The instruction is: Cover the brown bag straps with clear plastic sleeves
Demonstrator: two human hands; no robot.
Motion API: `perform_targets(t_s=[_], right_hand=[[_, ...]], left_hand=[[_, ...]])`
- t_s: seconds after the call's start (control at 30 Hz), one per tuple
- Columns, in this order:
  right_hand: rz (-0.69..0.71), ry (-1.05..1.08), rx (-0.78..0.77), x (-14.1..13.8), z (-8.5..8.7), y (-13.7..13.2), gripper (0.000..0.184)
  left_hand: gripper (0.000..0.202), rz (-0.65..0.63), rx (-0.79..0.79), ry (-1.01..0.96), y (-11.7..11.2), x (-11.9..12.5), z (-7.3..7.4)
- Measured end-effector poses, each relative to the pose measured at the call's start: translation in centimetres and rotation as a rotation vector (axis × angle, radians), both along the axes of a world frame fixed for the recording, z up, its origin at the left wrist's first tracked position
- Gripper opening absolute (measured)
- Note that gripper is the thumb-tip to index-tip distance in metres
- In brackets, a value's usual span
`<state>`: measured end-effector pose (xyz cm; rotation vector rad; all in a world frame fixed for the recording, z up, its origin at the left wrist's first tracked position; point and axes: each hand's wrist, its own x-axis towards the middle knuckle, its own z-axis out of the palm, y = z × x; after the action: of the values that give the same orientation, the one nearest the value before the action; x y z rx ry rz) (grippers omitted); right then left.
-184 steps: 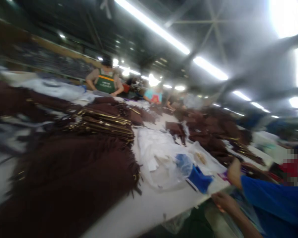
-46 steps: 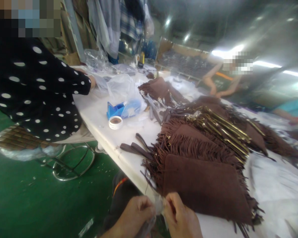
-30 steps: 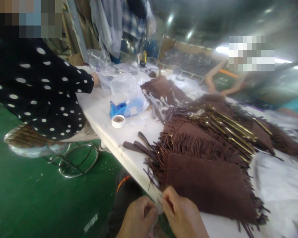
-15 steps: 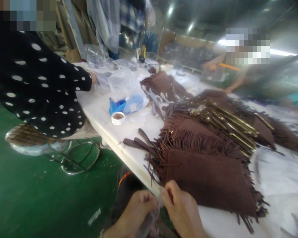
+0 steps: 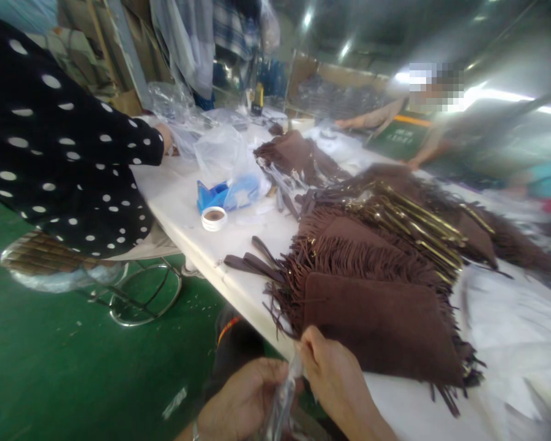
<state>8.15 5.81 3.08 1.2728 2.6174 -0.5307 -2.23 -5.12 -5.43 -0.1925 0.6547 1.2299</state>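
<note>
Low at the table's front edge, my left hand (image 5: 245,395) and my right hand (image 5: 328,370) are close together, fingers pinched. Between them runs a clear plastic bag (image 5: 282,401), gathered and twisted, hanging down toward my lap. Both hands grip it near its upper end; what it contains, if anything, I cannot make out. Just beyond my right hand lies a dark brown fringed pouch (image 5: 376,324), flat on the table. Behind it are more brown fringed pouches (image 5: 358,245), overlapping, with strips of fringe and wrist straps (image 5: 252,266) sticking out to the left.
A white round tub (image 5: 213,219) of brown stuff stands near a blue tape dispenser (image 5: 213,196) partly covered by plastic. Gold zippers (image 5: 417,220) show among the pouches. At left, a person in a polka-dot sleeve (image 5: 119,138) works beside a stool (image 5: 142,297). Another person's hand (image 5: 416,162) is across the table.
The gathered plastic between my hands now shows longer and hangs lower. My left hand has shifted slightly. Across the table, a person's arm has reached further left.
</note>
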Motion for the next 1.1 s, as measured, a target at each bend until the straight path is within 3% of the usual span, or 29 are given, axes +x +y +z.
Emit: perform_targets(t_s=[0.17,0.47,0.63,0.8,0.97,1.1], right_hand=[[0.014,-0.016,-0.003,0.1,-0.2,0.2,0.017],[0.024,0.007,0.017,0.1,0.0,-0.3,0.017],[0.067,0.008,0.102,0.2,0.1,-0.2,0.016],[0.047,0.066,0.134,0.5,-0.3,0.2,0.018],[-0.021,0.146,0.177,1.2,-0.6,0.6,0.019],[-0.187,0.197,0.281,4.5,0.1,1.8,0.024]], left_hand=[[0.021,-0.027,-0.01,-0.111,-0.2,0.4,-0.2],[0.014,-0.087,-0.017,-0.297,0.4,0.3,-0.2],[0.021,-0.193,-0.103,-0.181,0.7,-0.3,0.0],[0.045,-0.166,0.103,0.069,0.2,-1.0,1.4],[0.035,-0.221,0.207,0.434,1.0,-1.2,2.1],[0.031,-0.233,0.219,0.56,0.8,-1.8,2.3]])
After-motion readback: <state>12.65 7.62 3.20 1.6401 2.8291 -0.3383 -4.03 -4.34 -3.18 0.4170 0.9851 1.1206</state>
